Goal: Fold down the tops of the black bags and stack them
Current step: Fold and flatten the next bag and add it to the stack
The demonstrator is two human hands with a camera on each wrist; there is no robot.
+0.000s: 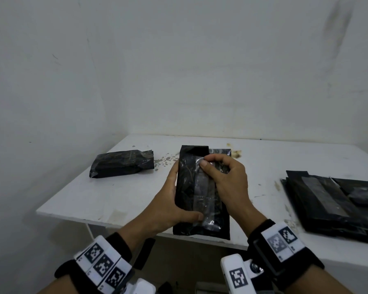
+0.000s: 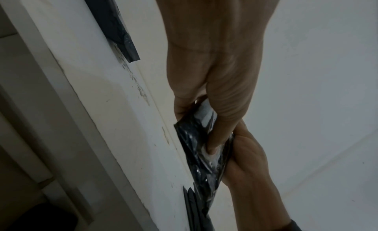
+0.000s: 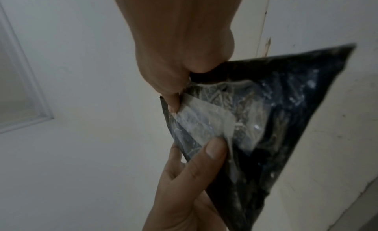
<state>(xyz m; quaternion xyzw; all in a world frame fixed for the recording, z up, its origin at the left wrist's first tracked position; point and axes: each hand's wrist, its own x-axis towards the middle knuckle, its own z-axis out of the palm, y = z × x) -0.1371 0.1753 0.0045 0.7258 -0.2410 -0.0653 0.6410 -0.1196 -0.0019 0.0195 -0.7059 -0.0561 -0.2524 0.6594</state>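
Left hand (image 1: pixel 174 200) clamped on near left edge of black bag (image 1: pixel 188 187), thumb across clear strip. Right hand (image 1: pixel 227 179) curled over upper part, pinching film. Bag held above white table (image 1: pixel 123 196). Likely mid-fold; next calls for pressing top flat, then stacking.

Folded bag (image 1: pixel 121 163) far left. Flat pile (image 1: pixel 331 200) right, cut off by frame. Contents unclear.

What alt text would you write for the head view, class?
Two hands hold a black bag over a white table: the left hand grips its side, the right hand pinches its top. A filled bag lies left; flat bags lie right.
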